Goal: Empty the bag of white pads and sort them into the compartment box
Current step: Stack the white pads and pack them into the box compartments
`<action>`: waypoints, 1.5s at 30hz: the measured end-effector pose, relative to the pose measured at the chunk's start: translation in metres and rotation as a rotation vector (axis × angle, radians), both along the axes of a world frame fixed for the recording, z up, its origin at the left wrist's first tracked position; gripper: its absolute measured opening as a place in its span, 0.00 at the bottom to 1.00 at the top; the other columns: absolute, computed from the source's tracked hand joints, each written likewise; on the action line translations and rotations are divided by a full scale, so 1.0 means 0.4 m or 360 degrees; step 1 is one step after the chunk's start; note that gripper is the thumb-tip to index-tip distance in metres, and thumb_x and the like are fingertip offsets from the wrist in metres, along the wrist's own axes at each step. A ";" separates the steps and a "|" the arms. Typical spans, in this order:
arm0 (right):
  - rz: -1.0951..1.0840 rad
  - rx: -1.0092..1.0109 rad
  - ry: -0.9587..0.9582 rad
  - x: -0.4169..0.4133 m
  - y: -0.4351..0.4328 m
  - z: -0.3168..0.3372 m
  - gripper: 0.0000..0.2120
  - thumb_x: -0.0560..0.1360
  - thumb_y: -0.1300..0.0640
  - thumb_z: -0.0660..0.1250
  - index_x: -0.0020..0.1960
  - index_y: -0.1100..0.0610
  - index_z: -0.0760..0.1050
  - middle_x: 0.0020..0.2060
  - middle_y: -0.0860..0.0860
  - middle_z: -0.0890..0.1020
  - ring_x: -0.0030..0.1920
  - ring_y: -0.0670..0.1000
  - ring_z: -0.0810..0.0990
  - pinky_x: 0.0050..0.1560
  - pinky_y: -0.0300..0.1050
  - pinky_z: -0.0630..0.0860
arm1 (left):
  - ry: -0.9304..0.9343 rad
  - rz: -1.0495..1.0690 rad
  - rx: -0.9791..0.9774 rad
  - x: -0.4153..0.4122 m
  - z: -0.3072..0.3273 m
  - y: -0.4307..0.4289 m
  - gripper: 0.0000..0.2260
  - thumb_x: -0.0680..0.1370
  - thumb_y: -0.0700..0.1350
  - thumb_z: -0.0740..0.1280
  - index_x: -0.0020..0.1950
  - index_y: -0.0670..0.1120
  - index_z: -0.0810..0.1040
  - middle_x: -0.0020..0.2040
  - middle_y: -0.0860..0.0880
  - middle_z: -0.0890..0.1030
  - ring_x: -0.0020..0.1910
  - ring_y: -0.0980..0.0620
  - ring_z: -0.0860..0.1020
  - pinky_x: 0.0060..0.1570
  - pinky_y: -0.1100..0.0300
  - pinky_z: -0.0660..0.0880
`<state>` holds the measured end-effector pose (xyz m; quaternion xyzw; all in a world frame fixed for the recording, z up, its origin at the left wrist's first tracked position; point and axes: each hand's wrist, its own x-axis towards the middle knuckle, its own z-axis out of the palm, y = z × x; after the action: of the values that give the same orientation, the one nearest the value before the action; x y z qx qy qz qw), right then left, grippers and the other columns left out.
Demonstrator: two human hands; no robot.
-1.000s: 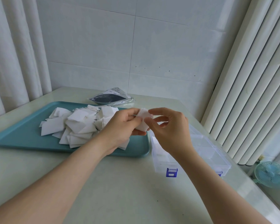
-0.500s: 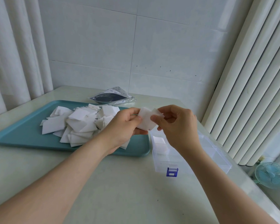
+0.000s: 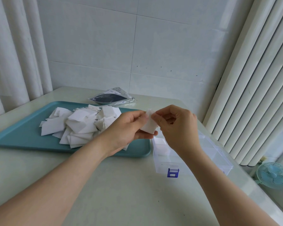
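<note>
A heap of white pads [image 3: 77, 126] lies on the teal tray [image 3: 21, 136]. Above the tray's right end, my left hand [image 3: 127, 128] and my right hand [image 3: 176, 126] both pinch a small stack of white pads [image 3: 149, 126], the left from its left side, the right at its top edge. Just below them sits the clear compartment box [image 3: 216, 157] with blue latches, and white pads [image 3: 160, 144] lie in its near-left compartments. My right forearm hides part of the box. The emptied bag [image 3: 112, 98] lies flat behind the tray.
A tiled wall closes the far side of the table. White curtains hang at the left, and vertical blinds run along the right edge. A small light-blue fan [image 3: 274, 175] stands beyond the table's right edge. Bare tabletop [image 3: 121, 185] spreads in front of the tray.
Both hands stay together on the stack of pads; the right fingers have shifted to its top edge and the stack now stands more upright between them.
</note>
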<state>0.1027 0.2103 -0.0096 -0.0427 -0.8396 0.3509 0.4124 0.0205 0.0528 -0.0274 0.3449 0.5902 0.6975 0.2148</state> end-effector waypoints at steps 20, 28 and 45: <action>-0.0028 0.0098 -0.0721 0.009 0.090 0.008 0.16 0.79 0.64 0.59 0.61 0.51 0.78 0.51 0.51 0.82 0.48 0.55 0.80 0.36 0.41 0.72 | 0.0997 0.0501 -0.0944 0.060 -0.066 0.045 0.25 0.74 0.60 0.68 0.69 0.55 0.70 0.65 0.58 0.74 0.64 0.56 0.74 0.65 0.55 0.72; 0.0204 0.0051 -0.1061 0.024 0.081 0.014 0.15 0.78 0.63 0.63 0.57 0.48 0.81 0.37 0.54 0.84 0.35 0.52 0.79 0.36 0.44 0.77 | 0.1303 0.0556 -0.1037 0.073 -0.062 0.038 0.28 0.76 0.63 0.66 0.72 0.56 0.62 0.65 0.56 0.74 0.62 0.51 0.75 0.64 0.49 0.72; -0.0074 0.0540 -0.0981 -0.008 0.074 -0.037 0.09 0.81 0.49 0.69 0.54 0.55 0.77 0.41 0.48 0.78 0.49 0.55 0.77 0.39 0.44 0.72 | 0.1673 0.0552 -0.1163 0.067 -0.072 0.037 0.22 0.77 0.63 0.53 0.64 0.56 0.75 0.60 0.59 0.71 0.57 0.54 0.73 0.61 0.51 0.70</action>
<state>0.0996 0.2398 -0.0246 -0.0966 -0.9698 0.1674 0.1487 0.0473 0.0677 -0.0561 0.4443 0.8620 0.2157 -0.1140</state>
